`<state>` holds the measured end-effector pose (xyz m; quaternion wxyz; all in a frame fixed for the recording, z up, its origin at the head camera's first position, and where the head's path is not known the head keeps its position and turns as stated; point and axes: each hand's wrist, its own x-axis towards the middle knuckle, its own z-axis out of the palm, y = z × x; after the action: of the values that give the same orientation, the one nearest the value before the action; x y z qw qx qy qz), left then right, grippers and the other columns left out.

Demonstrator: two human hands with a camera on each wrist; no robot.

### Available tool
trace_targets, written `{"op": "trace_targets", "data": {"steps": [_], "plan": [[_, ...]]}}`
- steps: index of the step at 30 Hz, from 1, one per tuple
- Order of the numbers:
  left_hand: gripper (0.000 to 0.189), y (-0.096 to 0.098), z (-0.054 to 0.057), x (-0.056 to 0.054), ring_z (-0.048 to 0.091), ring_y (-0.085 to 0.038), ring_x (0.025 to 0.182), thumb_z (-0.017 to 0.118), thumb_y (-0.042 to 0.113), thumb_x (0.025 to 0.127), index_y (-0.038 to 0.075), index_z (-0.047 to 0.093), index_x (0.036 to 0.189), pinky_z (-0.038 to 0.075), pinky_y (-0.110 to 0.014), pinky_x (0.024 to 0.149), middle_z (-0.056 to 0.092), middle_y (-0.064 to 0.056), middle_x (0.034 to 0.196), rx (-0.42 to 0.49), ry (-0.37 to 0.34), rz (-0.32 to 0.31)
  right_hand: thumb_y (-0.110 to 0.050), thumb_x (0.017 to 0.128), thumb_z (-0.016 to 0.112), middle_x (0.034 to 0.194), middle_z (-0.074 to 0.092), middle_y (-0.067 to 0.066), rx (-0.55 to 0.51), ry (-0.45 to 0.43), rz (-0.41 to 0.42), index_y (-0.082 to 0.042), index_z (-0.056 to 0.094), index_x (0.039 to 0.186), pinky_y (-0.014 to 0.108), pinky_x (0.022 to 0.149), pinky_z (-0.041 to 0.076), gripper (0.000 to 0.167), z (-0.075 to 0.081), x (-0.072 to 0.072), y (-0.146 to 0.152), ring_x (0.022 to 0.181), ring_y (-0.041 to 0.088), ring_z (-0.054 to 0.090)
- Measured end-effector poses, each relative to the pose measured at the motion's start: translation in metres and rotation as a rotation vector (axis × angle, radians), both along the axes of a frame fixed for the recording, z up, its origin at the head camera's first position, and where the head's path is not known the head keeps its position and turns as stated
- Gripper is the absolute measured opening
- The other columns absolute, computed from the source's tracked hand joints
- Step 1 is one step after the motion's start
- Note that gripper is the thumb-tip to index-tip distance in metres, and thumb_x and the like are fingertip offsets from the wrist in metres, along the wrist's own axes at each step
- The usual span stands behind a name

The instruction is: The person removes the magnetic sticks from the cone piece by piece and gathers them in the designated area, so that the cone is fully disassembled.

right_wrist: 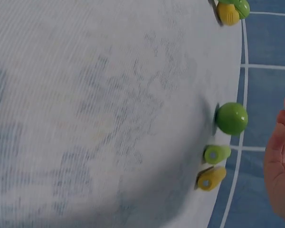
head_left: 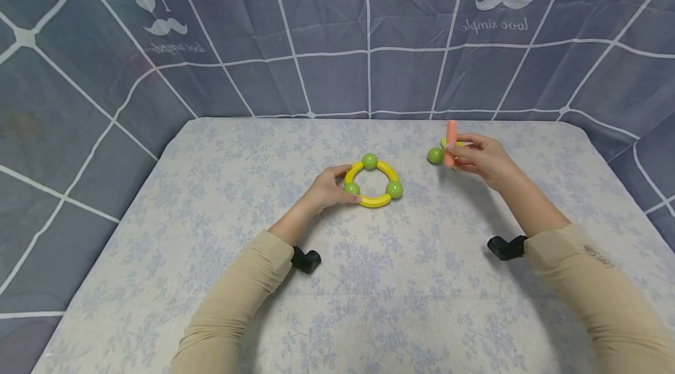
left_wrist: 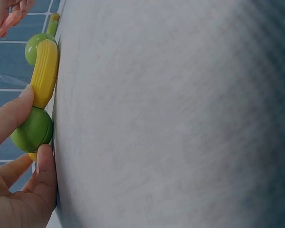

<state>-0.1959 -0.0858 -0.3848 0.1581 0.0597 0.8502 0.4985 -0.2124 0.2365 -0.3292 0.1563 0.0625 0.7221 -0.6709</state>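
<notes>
A ring of curved yellow pieces (head_left: pixel 375 201) joined by green balls (head_left: pixel 370 161) lies on the table in the head view. My left hand (head_left: pixel 326 191) holds its left side, with thumb and fingers around one green ball (left_wrist: pixel 34 129). That grip shows close up in the left wrist view. To the right, my right hand (head_left: pixel 487 161) pinches an orange-pink stick (head_left: pixel 450 142) upright above the table. Behind this stick are a loose green ball (head_left: pixel 435 155), a green stick (right_wrist: pixel 217 154) and a yellow stick (right_wrist: pixel 212 178), partly hidden in the head view.
A pale, blue-patterned cloth covers the table (head_left: pixel 401 298). A blue-grey curtain (head_left: pixel 332 28) with white lines stands along the back and sides. Black wrist-worn devices (head_left: pixel 307 260) hang below both sleeves.
</notes>
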Motion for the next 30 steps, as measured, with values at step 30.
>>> {"op": "trace_targets", "data": {"steps": [30], "plan": [[0.081, 0.000, -0.001, -0.002, 0.023, -0.025, 0.137, 0.081, 0.007, 0.070, 0.007, 0.041, 0.140, 0.021, -0.037, 0.111, 0.034, -0.011, 0.146, 0.000, -0.008, -0.010, -0.031, 0.086, 0.066, 0.068, 0.058, -0.016, 0.228, -0.063, -0.205, -0.011, 0.047, 0.126, 0.018, 0.060, 0.049, 0.049, -0.036, -0.017, 0.048, 0.061, 0.001, 0.056]]}}
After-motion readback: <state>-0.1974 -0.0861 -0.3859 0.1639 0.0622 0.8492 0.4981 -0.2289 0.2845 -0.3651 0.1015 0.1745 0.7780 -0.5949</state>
